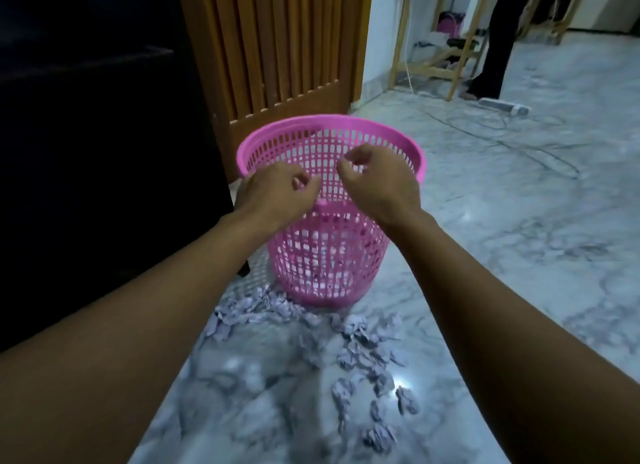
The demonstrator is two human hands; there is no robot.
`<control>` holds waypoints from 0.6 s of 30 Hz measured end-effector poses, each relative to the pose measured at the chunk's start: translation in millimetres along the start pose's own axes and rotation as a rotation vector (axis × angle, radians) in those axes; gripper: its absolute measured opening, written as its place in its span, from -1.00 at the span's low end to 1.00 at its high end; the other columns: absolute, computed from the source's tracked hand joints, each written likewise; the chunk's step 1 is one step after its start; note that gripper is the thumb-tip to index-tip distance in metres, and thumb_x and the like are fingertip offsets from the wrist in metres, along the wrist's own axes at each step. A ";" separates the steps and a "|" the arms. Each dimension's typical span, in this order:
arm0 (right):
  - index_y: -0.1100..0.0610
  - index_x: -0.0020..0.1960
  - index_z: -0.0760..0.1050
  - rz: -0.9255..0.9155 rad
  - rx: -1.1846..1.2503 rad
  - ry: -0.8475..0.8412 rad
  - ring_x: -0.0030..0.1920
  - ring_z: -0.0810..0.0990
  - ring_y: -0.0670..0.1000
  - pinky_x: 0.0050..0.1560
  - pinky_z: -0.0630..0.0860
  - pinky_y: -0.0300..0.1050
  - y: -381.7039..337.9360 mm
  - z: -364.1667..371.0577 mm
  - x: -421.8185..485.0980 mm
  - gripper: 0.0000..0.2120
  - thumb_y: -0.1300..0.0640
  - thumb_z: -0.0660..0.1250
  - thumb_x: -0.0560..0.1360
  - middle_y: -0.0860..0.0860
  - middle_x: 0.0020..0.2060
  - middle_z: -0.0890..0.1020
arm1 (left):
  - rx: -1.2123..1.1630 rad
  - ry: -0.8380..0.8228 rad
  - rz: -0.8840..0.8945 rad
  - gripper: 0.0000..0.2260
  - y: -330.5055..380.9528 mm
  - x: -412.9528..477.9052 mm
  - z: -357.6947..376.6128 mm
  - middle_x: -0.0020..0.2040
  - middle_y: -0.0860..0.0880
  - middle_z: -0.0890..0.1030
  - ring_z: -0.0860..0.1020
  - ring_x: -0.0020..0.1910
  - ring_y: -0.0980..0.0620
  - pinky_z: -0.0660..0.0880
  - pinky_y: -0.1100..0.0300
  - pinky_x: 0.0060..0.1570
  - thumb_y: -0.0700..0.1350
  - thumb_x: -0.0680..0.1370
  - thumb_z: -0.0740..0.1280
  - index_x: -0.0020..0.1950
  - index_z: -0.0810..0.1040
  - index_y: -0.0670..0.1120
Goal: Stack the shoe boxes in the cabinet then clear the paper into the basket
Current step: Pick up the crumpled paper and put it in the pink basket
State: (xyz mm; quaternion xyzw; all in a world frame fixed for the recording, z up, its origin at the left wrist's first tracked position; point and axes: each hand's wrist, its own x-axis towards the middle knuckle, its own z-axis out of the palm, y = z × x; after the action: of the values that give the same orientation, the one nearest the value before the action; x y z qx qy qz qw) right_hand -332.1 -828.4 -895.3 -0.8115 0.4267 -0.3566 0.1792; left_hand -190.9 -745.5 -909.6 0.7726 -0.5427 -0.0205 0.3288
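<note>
A pink plastic lattice basket [332, 255] stands on the marble floor in front of me. My left hand [277, 193] and my right hand [374, 179] hover side by side over its near rim, fingers loosely curled downward, and I see nothing held in either. Several crumpled scraps of pale paper [356, 345] lie scattered on the floor at the basket's near foot, stretching toward me on the right. The basket's inside is largely hidden by my hands.
A dark cabinet [104, 134] fills the left side. A slatted wooden door [277, 47] stands behind the basket. A person's dark-clothed legs [495, 40] stand at the far right, near a power strip [505, 106] with cables across the floor and a wooden rack [446, 47].
</note>
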 end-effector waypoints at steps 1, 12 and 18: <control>0.04 0.15 0.62 -0.027 -0.032 0.040 -0.04 0.66 -0.03 0.08 0.58 0.00 -1.7 -1.0 -16.4 -0.73 -0.05 0.29 0.55 -0.04 0.04 0.70 | -0.008 0.050 0.019 -0.68 -1.2 -11.8 3.5 -0.13 0.10 0.68 0.62 -0.10 0.03 0.54 0.01 0.02 0.20 0.54 0.23 -0.07 0.68 0.03; 0.05 0.14 0.61 0.236 -0.021 0.115 0.09 0.60 0.03 0.05 0.55 0.08 78.5 39.3 -258.7 -0.75 0.01 0.32 0.50 -0.01 0.07 0.63 | 0.060 -0.201 -0.268 -0.46 -45.4 -187.6 120.6 0.50 -0.17 0.24 0.27 0.45 -0.20 0.35 -0.14 0.34 0.19 0.55 0.26 0.49 0.29 0.04; -0.06 0.30 0.48 0.538 -0.224 -0.163 0.20 0.51 0.03 0.13 0.47 0.03 108.5 38.9 -361.0 -0.52 -0.26 0.34 0.47 -0.01 0.17 0.54 | 0.241 -0.527 -0.508 -0.34 -68.3 -256.5 150.5 0.45 -0.20 0.21 0.27 0.39 -0.25 0.29 -0.11 0.31 0.29 0.54 0.22 0.52 0.20 -0.05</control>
State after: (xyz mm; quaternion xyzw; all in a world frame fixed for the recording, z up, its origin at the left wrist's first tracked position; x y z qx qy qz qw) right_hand -502.6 -594.8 -1140.1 -0.7100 0.6472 -0.1809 0.2104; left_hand -298.2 -586.7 -1147.1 0.8838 -0.3985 -0.2352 0.0693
